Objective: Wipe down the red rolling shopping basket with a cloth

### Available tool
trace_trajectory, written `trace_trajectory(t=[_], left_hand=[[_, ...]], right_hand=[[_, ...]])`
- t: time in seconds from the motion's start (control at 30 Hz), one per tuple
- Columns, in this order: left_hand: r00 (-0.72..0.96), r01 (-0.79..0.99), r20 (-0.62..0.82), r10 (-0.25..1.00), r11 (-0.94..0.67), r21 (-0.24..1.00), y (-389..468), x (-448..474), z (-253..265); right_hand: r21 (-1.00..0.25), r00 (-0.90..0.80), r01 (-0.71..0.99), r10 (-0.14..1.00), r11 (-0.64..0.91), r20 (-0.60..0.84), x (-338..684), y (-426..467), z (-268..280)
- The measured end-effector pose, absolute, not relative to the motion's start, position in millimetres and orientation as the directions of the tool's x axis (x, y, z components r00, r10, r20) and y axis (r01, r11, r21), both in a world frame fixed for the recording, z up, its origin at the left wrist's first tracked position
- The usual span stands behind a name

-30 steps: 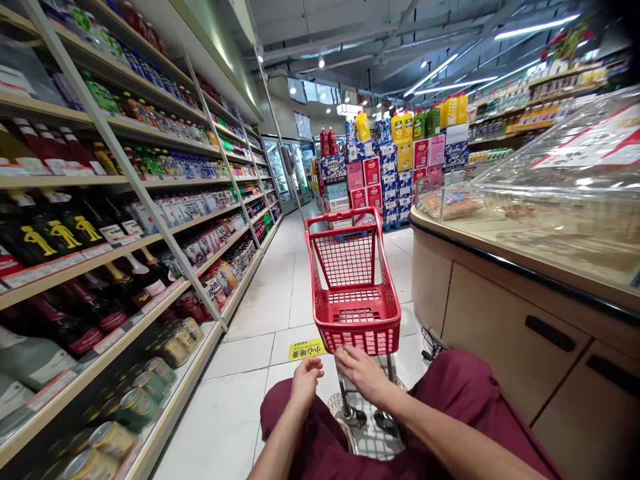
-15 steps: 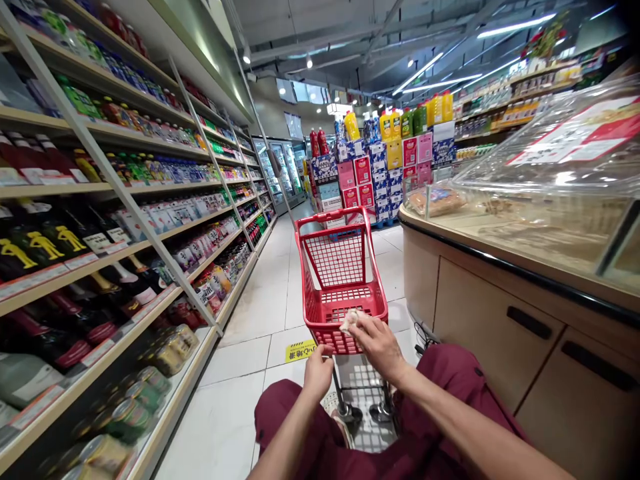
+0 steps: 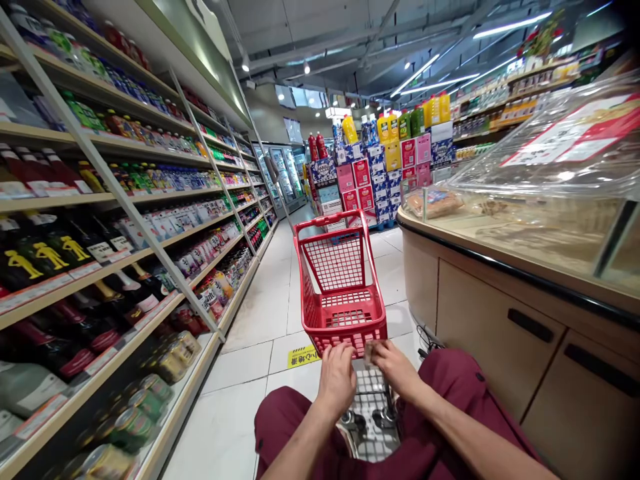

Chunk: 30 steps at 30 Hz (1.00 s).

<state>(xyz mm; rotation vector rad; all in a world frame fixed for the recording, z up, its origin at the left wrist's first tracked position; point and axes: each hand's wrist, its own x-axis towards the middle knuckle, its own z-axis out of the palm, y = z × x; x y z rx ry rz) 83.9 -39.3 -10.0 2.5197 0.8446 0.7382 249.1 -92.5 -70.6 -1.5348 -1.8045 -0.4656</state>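
Observation:
A small red shopping cart [image 3: 343, 317] with a mesh plastic basket stands between my knees; nothing lies in its basket. My left hand [image 3: 338, 381] has its fingers bent against the lower edge of the near basket wall, apparently gripping it. Beside it, my right hand [image 3: 397, 368] pinches a crumpled cloth [image 3: 371, 352], partly hidden by the fingers, close to the right end of that same edge. Below my hands show the cart's grey lower grid [image 3: 373, 400] and black caster wheels [image 3: 384, 418].
Drink shelves [image 3: 165, 237] line the left side. On the right stands a wooden counter [image 3: 480, 320] with clear plastic covers over packaged food. Stacked drink cartons [image 3: 363, 177] rise beyond the cart. A yellow floor sticker [image 3: 301, 357] and black cables [image 3: 427, 340] lie nearby.
My right hand has lowered the cloth from the basket's near top rim to its lower edge. My left hand has moved up and right onto the basket's lower edge.

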Motion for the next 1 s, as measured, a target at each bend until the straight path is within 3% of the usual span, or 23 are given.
trace_trajectory(t=[0.23,0.37,0.57,0.67,0.9,1.0], left_hand=[[0.609,0.522,0.383,0.695,-0.714,0.466,-32.7,78.6,-14.3],[0.644,0.519,0.359,0.675,-0.731,0.443,-31.2,72.4,-16.1],[0.526,0.698,0.366,0.768,-0.636,0.330,-19.7,57.5,-16.7],[0.503,0.727,0.363,0.784,-0.611,0.312,-16.5,46.2,-21.4],[0.369,0.809,0.358,0.858,-0.486,0.332,-2.1,27.0,-27.8],[0.322,0.829,0.356,0.877,-0.443,0.342,1.9,24.0,-25.6]], right_hand=[[-0.234,0.087,0.961,0.643,0.147,0.761,265.7,-100.9,-66.9],[-0.200,-0.001,0.959,0.709,0.200,0.705,259.3,-101.3,-84.4],[-0.168,-0.027,0.955,0.634,0.245,0.773,218.1,-72.2,-50.4],[-0.133,-0.056,0.962,0.652,0.237,0.756,196.8,-58.0,-54.9],[-0.100,-0.128,0.942,0.622,0.319,0.772,159.0,-43.4,-50.6],[-0.061,-0.136,0.958,0.631,0.280,0.763,149.7,-32.4,-45.3]])
